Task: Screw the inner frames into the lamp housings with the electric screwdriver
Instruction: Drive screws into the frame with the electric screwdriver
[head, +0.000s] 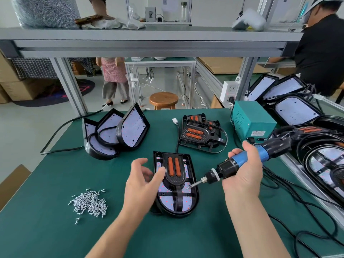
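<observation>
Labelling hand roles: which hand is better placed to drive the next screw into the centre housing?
Right. The right hand grips the electric screwdriver, its bit tip over the lamp housing beside the inner frame. The left hand is open at the housing's left side, holding no tool.

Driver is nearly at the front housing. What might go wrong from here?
The electric screwdriver, gripped by the right hand, is held steeply tilted, so the screw on its bit may go in crooked or skid onto the LED board. The left hand is open, not gripping the lamp housing, which might shift under pressure.
</observation>
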Demonstrator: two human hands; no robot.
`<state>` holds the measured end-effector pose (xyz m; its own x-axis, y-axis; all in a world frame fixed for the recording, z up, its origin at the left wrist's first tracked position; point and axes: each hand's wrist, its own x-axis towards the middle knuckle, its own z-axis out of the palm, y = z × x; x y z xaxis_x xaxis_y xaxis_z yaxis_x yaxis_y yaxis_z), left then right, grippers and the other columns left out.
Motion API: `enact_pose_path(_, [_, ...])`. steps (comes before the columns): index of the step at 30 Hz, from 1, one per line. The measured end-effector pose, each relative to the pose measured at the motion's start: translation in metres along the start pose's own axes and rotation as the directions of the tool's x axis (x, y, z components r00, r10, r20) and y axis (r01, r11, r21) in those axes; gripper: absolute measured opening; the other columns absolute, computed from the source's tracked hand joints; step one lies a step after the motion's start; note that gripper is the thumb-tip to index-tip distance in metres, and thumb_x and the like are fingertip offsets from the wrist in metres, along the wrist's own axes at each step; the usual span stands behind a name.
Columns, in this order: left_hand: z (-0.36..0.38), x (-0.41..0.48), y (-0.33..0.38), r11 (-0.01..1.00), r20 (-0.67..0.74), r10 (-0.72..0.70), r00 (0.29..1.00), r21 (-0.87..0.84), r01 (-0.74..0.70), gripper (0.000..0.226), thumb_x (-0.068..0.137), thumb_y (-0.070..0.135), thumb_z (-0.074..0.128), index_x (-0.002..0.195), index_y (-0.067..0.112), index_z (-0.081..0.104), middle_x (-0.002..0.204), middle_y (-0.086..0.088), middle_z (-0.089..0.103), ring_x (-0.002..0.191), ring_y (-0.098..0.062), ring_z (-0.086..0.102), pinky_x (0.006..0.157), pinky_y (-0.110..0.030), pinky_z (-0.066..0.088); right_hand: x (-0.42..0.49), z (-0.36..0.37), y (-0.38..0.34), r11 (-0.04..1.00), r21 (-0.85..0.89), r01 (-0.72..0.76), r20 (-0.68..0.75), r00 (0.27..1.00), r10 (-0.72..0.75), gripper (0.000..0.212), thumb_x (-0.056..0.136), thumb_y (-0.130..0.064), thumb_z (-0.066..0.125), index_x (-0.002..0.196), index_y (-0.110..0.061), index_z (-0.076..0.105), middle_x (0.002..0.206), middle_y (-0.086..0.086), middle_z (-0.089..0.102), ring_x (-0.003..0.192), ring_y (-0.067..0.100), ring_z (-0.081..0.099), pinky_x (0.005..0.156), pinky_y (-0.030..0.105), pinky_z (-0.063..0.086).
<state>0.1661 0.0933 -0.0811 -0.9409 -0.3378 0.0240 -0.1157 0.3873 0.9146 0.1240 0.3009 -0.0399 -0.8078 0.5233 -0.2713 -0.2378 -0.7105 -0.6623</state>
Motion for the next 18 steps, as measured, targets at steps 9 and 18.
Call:
enact_pose_path(9, [0.009, 0.034, -0.001, 0.974, 0.269, -0.199, 0.942, 0.156, 0.162, 0.054, 0.073, 0.044, 0.087, 0.108, 0.017, 0.055, 0.106, 0.000, 0.071, 0.100, -0.021, 0.068, 0.095, -0.046, 0.054, -0.003, 0.012, 0.016, 0.914, -0.170, 0.369, 0.310, 0.900, -0.306, 0.021, 0.081, -0.014, 0.068, 0.099, -0.017, 0.058, 0.060, -0.001, 0.056, 0.054, 0.014, 0.055, 0.057, 0.024, 0.050])
enact_pose_path(18, [0.012, 0.030, -0.003, 0.979, 0.257, -0.199, 0.946, 0.088, 0.183, 0.057, 0.071, 0.044, 0.086, 0.112, 0.018, 0.054, 0.106, 0.002, 0.071, 0.101, -0.022, 0.068, 0.096, -0.047, 0.054, -0.004, 0.016, 0.024, 0.900, -0.199, 0.389, 0.401, 0.870, -0.287, 0.025, 0.081, -0.016, 0.068, 0.103, -0.012, 0.057, 0.056, -0.001, 0.056, 0.052, 0.014, 0.054, 0.058, 0.023, 0.049])
